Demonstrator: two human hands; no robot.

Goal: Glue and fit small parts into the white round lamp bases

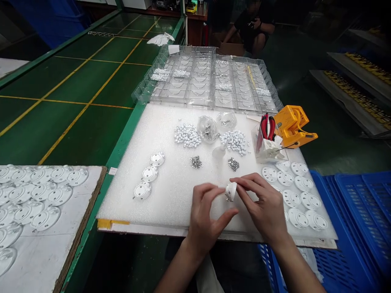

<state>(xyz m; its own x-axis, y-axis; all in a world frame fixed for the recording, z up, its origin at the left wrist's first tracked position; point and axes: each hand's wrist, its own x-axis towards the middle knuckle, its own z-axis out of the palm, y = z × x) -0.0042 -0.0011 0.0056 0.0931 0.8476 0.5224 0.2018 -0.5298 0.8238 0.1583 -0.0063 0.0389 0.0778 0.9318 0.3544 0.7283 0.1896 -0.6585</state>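
Above the front edge of a white foam board (159, 203), my left hand (207, 215) and my right hand (262, 203) meet at a small white round plastic part (231, 191). Fingertips of both hands pinch it from either side, tilted on its edge, and they hide part of it. Several white discs with dark-ringed centres (297, 199) lie just right of my right hand. Three similar discs (149, 173) stand in a row to the left. Small piles of silver screws (196, 162) and white beads (187, 135) sit beyond my hands.
Red-handled pliers (268, 127) stand in a transparent box (265, 148) beside a yellow tool (291, 126). A transparent compartment tray (210, 77) lies behind the foam. Discs fill a board (45, 195) at left. Blue crates (351, 228) stand at right. A crouching person (253, 28) is far behind.
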